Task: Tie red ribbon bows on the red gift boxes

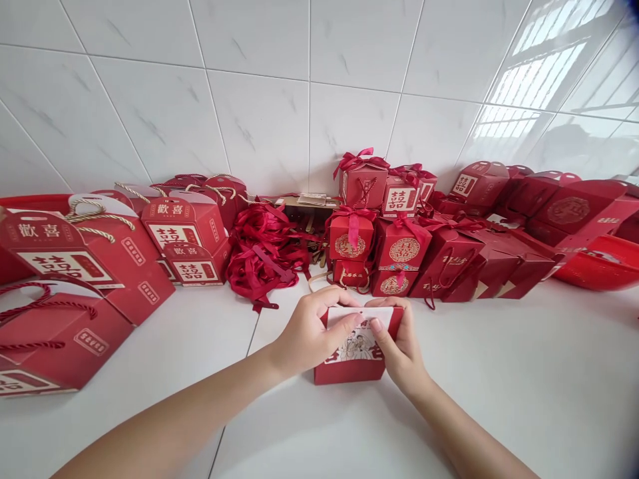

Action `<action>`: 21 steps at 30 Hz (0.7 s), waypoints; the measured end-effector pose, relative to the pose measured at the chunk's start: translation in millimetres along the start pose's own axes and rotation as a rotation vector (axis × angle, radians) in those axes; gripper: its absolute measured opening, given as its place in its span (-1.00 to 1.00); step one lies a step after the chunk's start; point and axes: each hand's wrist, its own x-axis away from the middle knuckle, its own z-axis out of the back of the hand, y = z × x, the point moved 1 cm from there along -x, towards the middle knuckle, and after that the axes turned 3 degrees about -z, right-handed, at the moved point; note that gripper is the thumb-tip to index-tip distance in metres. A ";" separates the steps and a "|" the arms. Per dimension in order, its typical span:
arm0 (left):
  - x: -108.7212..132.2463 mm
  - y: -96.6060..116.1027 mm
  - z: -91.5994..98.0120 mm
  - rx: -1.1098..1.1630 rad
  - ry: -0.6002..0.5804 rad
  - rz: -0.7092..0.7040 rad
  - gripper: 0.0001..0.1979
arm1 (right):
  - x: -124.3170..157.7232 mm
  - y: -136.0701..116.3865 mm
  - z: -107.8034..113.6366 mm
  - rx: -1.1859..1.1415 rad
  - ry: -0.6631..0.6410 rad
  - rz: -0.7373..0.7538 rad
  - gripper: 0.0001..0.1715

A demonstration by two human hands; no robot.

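Note:
Between my two hands is a red gift box (349, 374) with a white printed panel showing a drawn couple, low in the middle of the head view. My left hand (319, 329) grips its left side, thumb lying across the panel and fingers behind the top edge. Around the right side is my right hand (399, 342), its thumb also on the panel near the top. Both hands are closed on the box, and their fingertips behind it are hidden. The box's lower edge is close to the white tabletop (279, 426); whether it touches I cannot tell.
Behind my left hand lies a heap of dark red ribbons (267, 253). Red boxes with rope handles (74, 253) stand at the left. Ribboned boxes (402, 253) are stacked beyond my hands. More red boxes (564, 206) and a red basin (599, 269) are at the right, before a tiled wall (259, 120).

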 end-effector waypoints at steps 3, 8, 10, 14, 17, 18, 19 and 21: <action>-0.2 -2.0 -0.5 0.057 0.027 0.103 -0.94 | 0.1 -0.5 0.2 0.021 -0.008 0.007 -0.79; 1.0 -3.1 -0.1 0.146 0.012 0.264 -0.88 | 0.4 -1.1 1.2 0.018 -0.019 0.018 -0.81; 3.0 0.0 -2.2 0.148 0.028 0.247 -0.90 | 2.7 -1.4 1.4 0.024 -0.023 0.021 -0.83; 12.3 8.8 -10.8 0.110 0.139 0.106 -0.91 | 14.2 -3.6 0.5 0.054 -0.040 0.077 -0.87; 22.0 11.2 -17.0 0.114 0.180 -0.024 -0.91 | 22.4 -6.0 1.6 -0.062 -0.079 0.087 -0.89; 25.0 10.8 -18.3 0.116 0.182 -0.072 -0.93 | 23.0 -6.7 2.7 -0.128 -0.101 0.074 -0.85; 27.8 10.1 -19.1 0.118 0.184 -0.117 -0.94 | 22.1 -6.9 4.2 -0.193 -0.125 0.052 -0.76; 32.6 7.6 -20.1 0.103 0.177 -0.167 -0.92 | 15.2 -4.8 8.0 -0.275 -0.135 -0.009 -0.54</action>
